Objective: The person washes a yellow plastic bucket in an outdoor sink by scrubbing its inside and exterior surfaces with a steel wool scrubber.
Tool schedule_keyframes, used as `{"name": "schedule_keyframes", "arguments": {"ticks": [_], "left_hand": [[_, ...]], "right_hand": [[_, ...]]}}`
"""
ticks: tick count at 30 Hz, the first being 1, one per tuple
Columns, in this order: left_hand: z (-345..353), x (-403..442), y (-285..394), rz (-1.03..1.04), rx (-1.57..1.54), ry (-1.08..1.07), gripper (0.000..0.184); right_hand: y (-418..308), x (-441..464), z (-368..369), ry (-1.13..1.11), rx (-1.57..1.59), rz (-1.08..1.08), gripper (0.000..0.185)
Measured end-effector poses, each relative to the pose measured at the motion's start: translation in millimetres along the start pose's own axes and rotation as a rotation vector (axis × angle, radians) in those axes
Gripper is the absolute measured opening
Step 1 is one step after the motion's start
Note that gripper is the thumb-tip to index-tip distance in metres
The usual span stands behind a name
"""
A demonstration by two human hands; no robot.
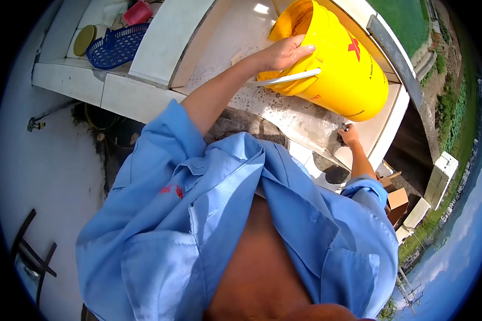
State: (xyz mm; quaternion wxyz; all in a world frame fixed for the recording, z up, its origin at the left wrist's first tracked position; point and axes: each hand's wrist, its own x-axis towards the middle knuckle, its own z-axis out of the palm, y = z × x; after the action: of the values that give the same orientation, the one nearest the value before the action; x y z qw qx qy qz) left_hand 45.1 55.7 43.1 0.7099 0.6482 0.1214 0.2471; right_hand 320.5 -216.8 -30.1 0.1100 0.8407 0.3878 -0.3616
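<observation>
A yellow bucket (340,64) lies tilted on its side in a tiled basin (225,48), its mouth turned to the upper left. My left hand (285,54) grips the bucket's rim, thumb on the outside and the other fingers partly hidden. The white bucket handle (286,78) hangs down just below that hand. Near the basin's lower right corner, by the bucket's base, my right hand (349,135) is closed on a small dark thing that I cannot make out. Wet, foamy water covers the basin floor around both hands.
A blue plastic basket (115,47), a round yellowish lid (84,40) and a pink container (137,13) stand on the ledge at upper left. A tap (36,124) sticks out of the left wall. Cardboard boxes (396,200) lie at the right, beyond the basin's edge.
</observation>
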Motion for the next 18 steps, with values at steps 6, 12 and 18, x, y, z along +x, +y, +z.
{"name": "schedule_keyframes", "arguments": {"ticks": [6, 12, 18], "left_hand": [[11, 8, 1, -0.057, 0.005, 0.249, 0.040], [9, 6, -6, -0.068, 0.172, 0.301, 0.043], [16, 12, -8, 0.038, 0.251, 0.443, 0.037]], "right_hand": [[-81, 46, 80, -0.025, -0.334, -0.301, 0.029], [-196, -64, -38, -0.083, 0.567, -0.699, 0.027], [-256, -80, -131, 0.747, 0.547, -0.956, 0.027]]}}
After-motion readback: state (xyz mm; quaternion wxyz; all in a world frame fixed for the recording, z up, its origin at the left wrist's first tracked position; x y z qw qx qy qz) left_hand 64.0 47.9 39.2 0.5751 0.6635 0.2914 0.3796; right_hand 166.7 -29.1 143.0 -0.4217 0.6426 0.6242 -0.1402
